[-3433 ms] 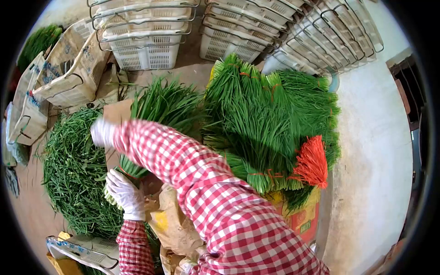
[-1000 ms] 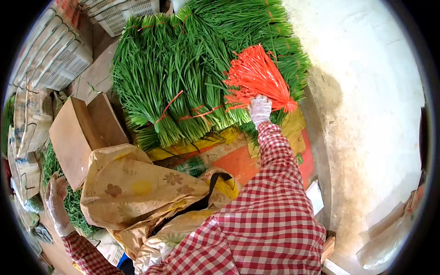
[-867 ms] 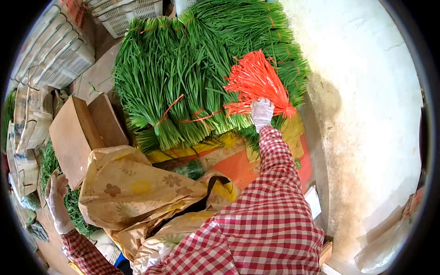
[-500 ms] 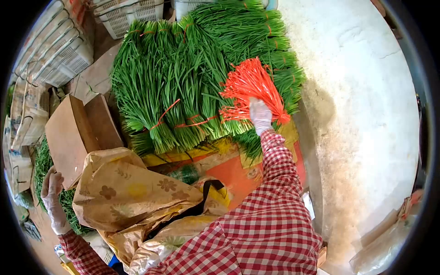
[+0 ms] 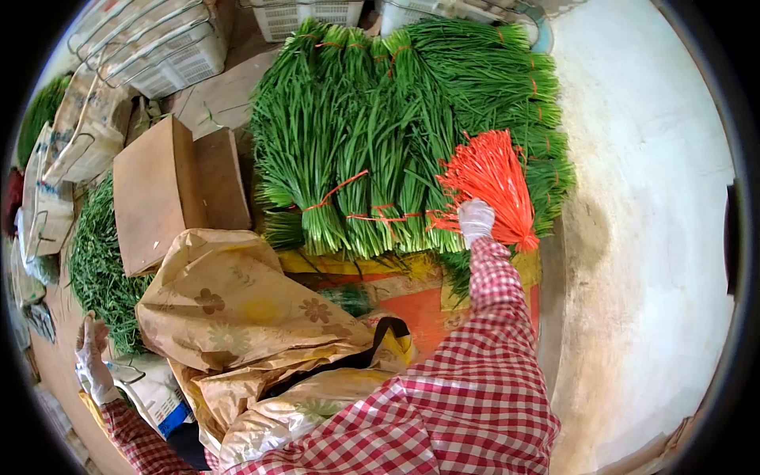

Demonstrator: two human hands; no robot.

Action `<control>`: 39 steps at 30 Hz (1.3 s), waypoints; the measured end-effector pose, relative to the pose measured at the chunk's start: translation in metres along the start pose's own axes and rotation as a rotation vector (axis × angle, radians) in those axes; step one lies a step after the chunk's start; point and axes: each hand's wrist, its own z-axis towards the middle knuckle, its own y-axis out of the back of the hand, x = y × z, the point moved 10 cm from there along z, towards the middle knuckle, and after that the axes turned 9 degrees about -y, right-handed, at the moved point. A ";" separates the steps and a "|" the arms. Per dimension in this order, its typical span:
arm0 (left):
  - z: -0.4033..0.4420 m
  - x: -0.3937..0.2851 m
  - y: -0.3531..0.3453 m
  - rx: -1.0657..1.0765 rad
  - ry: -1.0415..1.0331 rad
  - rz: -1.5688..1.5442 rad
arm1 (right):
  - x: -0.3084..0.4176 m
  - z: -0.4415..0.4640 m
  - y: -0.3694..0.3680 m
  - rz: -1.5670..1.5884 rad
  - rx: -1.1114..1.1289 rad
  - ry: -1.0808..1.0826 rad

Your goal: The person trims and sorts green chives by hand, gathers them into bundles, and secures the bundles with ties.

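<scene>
A thick bundle of red plastic ties lies fanned out over stacked bunches of garlic chives. My gloved right hand is at the lower left edge of the ties, its fingers closed among the loose strand ends and partly hidden. Red ties wrap several of the chive bunches, and one loose tie end sticks up at the left front bunch. My gloved left hand is held out at the far left, with fingers apart and nothing in it, near a heap of loose greens.
A brown cardboard box stands left of the chives. A flower-printed tan apron or cloth covers my lap. White plastic crates are stacked at the back left. A pale wall or slab runs along the right.
The view has shifted left, so the scene sits further right. My right hand has moved toward the lower left edge of the ties. My left hand stays out at the left, empty.
</scene>
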 end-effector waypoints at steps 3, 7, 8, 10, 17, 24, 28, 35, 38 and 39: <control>-0.014 0.028 0.006 -0.157 0.142 0.057 | -0.019 -0.009 0.007 0.353 0.144 -0.014; -0.044 -0.011 -0.037 -0.005 0.229 0.050 | 0.067 0.002 0.030 -0.209 -0.017 0.260; -0.045 -0.017 -0.047 0.027 0.222 0.026 | 0.131 -0.008 0.088 0.007 -0.193 0.443; -0.051 -0.024 -0.058 0.037 0.186 0.004 | 0.224 -0.056 0.191 0.652 -0.364 0.648; -0.043 -0.135 -0.150 0.111 -0.102 -0.584 | 0.422 -0.200 0.406 1.614 1.193 1.142; 0.022 -0.030 -0.194 0.184 0.353 -0.807 | 0.589 -0.138 0.418 1.636 1.064 0.933; 0.008 -0.016 -0.170 0.084 0.456 -0.855 | 0.642 -0.105 0.372 1.631 1.153 0.726; -0.108 -0.056 -0.077 0.104 0.279 -0.735 | 0.669 -0.008 0.316 1.431 0.855 0.466; -0.160 -0.035 -0.029 -0.022 0.353 -0.847 | 0.658 0.001 0.308 1.371 0.763 0.447; -0.186 -0.024 0.001 -0.136 0.342 -0.822 | 0.647 -0.001 0.325 1.233 0.596 0.492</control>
